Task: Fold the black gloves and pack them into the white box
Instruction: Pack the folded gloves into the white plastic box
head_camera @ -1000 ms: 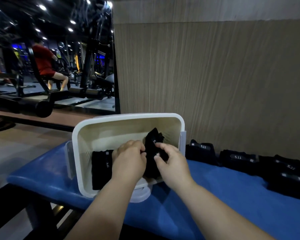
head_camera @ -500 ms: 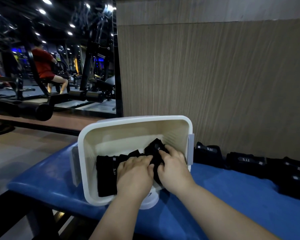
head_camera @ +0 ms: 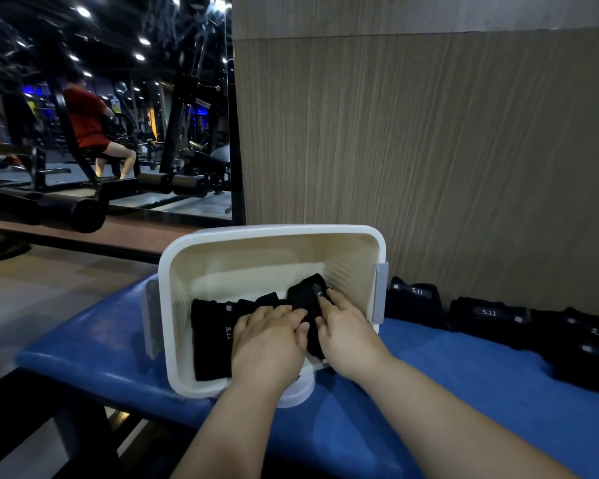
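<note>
We see the left hand lying flat, fingers straight and together, pressing down on the folded black gloves inside the white box. The right hand lies just beside it, fingers stretched forward and resting on the rightmost glove, with the forefinger tip at that glove's small white label. Neither hand curls round anything; both press with loose, straight fingers.

The gloves stand in a row along the box's near side, from close to the left wall across to the hands. The rightmost glove rises higher than the others and sits near the ribbed right wall. Behind the row we see a strip of bare box floor reaching the far wall. Both wrists cross the near rim.

The box rests near the left end of a blue bench and has a grey latch on its right side. Just past the latch, more black gloves lie in a line along the bench's back edge against a wood-panel wall. Blue padding shows between that line and the right forearm. A mirror stands to the left.
</note>
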Motion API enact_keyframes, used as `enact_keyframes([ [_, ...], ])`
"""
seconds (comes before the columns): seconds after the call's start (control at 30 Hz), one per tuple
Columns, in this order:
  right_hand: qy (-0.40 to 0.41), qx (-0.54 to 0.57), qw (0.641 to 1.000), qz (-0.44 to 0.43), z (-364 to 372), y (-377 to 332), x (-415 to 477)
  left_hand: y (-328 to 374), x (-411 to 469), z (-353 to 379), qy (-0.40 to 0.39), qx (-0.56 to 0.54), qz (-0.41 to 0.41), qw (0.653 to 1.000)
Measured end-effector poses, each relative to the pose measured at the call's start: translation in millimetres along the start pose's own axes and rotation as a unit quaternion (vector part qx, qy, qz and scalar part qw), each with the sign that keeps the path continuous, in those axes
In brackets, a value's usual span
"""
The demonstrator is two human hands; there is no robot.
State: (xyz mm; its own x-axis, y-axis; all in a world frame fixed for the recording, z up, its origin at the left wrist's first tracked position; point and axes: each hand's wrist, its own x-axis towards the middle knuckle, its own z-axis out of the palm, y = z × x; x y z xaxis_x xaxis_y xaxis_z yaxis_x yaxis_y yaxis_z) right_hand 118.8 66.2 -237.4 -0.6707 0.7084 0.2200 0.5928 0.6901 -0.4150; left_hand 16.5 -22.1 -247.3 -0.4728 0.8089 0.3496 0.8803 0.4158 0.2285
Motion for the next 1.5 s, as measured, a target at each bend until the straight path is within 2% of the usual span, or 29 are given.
enact_keyframes([
  [0.33,0.017,-0.039,0.999,-0.008,-1.8,-5.5,-11.0,3.7,-1.3,-1.7,-0.005,-0.020,-0.013,1.000],
  [0.63,0.050,-0.059,0.995,-0.061,-30.4,21.5,-72.1,21.2,-19.9,-0.3,0.056,-0.112,-0.041,0.991],
  [0.83,0.069,-0.083,0.994,0.033,-40.4,71.6,-88.7,41.3,-38.2,0.5,0.022,-0.090,-0.041,0.995],
  [1.03,0.033,-0.066,0.993,0.088,-51.9,106.1,-89.8,67.7,-55.2,0.2,0.032,-0.070,-0.023,0.997],
  [1.3,0.009,-0.023,0.994,0.102,-61.5,127.4,-84.1,107.4,-56.3,11.7,-0.047,-0.113,0.031,0.992],
  [1.5,0.065,-0.071,0.989,0.108,-78.5,148.2,-70.9,151.5,-33.0,29.3,-0.121,-0.212,0.041,0.969],
])
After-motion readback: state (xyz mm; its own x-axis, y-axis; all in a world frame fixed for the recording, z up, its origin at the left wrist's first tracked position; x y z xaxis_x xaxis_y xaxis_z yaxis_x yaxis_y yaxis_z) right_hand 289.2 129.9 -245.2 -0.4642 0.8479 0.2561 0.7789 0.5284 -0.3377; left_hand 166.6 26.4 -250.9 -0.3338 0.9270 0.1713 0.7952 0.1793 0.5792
